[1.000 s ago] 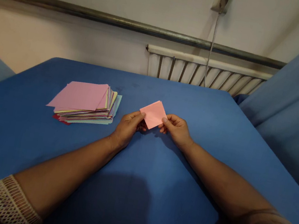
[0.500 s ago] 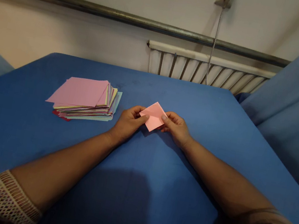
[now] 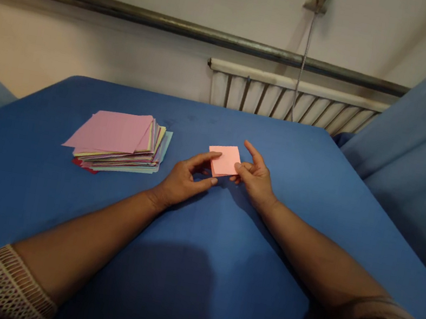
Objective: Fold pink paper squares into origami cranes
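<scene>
A small folded square of pink paper [image 3: 226,160] is held over the blue table, its layers showing at the lower edge. My right hand [image 3: 255,181] pinches its right corner between thumb and curled fingers, with the index finger raised. At the paper's left side is my left hand [image 3: 187,177], thumb and index finger spread apart. That index fingertip lies over the paper's upper left part; its other fingers are partly hidden behind.
A stack of coloured paper sheets [image 3: 118,134], pink on top, lies left of my hands on the blue-covered table [image 3: 194,217]. Behind stand a radiator [image 3: 265,94], a pipe [image 3: 159,21] and a hanging cord [image 3: 303,60]. A blue curtain [image 3: 425,147] hangs at the right.
The folded paper has turned from a diamond to a square-on position. My left thumb has come off it and the left fingers have spread; my right index finger has lifted.
</scene>
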Demonstrator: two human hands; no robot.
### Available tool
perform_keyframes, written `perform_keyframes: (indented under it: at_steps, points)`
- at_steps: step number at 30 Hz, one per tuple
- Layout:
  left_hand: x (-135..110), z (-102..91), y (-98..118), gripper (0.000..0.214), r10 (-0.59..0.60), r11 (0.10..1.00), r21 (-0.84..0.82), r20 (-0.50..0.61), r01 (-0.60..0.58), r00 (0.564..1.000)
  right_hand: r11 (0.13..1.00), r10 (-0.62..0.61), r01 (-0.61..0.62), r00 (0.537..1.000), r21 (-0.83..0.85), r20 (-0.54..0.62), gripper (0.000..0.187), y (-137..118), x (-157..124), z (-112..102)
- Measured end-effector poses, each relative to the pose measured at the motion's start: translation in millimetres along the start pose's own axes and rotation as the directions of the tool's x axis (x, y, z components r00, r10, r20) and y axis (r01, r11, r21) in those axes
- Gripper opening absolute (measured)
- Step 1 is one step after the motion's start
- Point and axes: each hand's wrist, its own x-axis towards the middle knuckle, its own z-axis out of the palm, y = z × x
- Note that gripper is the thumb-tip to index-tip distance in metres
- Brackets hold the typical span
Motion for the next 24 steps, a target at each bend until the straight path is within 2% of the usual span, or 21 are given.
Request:
perform_keyframes:
  at_steps: [2,6,8,12,18,24]
  points:
    - [-1,-0.3,0,0.057,-0.01,1.0,0.011,0.001,0.01,1.0,1.0,-0.013,0.013,1.0,-0.008,0.01,0.071,-1,0,-1]
    - [-1,0.9,1,0.05,-0.03,0.999,0.028,-0.042,0.031,0.999,0.998,-0.028,0.031,0.999,-0.048,0.042,0.032,-1,-2,1]
    - [0,1.5,2,0.054,-0.026,1.0,0.014,-0.022,0.026,0.999,0.999,-0.029,0.031,0.999,-0.042,0.046,0.025,-1,-3,1]
    - [0,1.9,2,0.058,-0.015,0.999,-0.029,-0.013,0.014,1.0,1.0,-0.009,0.009,0.999,-0.016,0.038,0.021,-2,-4,1]
    - [1,3.3,1,0.043,-0.047,0.994,-0.098,-0.043,0.043,0.998,0.999,-0.016,0.017,0.998,-0.03,0.057,0.018,-4,-5,0]
    - [2,5.0,-2,0.03,-0.064,0.994,-0.1,-0.125,0.052,0.99,0.982,-0.153,0.168,0.977,-0.09,0.149,0.017,-5,-11,1]
